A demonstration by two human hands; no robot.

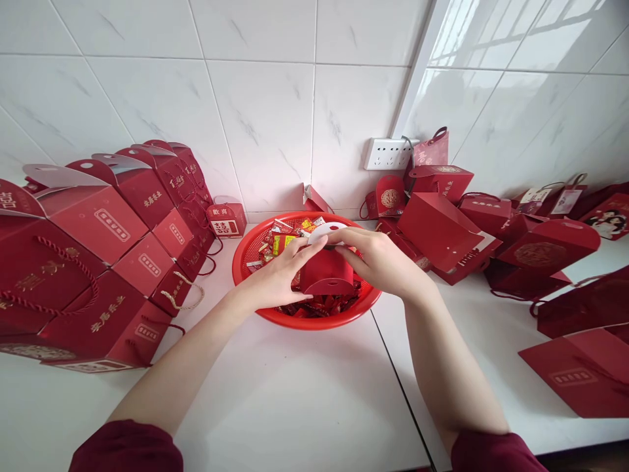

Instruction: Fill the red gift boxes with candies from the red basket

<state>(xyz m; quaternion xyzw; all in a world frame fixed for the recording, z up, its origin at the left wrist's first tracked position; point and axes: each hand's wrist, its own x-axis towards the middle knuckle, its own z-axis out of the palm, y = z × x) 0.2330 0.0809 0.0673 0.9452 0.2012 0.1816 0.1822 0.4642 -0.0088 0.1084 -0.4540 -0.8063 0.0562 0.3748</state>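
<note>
A small red gift box point(327, 270) with rounded flaps is held above a round red plastic basket point(314, 322). Wrapped sweets point(284, 244) in red, yellow and white lie in the basket. My left hand point(285, 272) grips the box's left side, its fingertips at the pale upper flap point(327, 231) and its thumb low by the front flap. From the right, my right hand point(371, 255) has its fingers on the top of the box, beside the same pale flap. The inside of the box is hidden from view.
Closed red boxes point(105, 223) stand stacked at the left. A small red box point(227, 219) stands near the tiled wall. More red boxes point(442, 229) lie in a loose pile at the right, below a white power strip point(388, 154).
</note>
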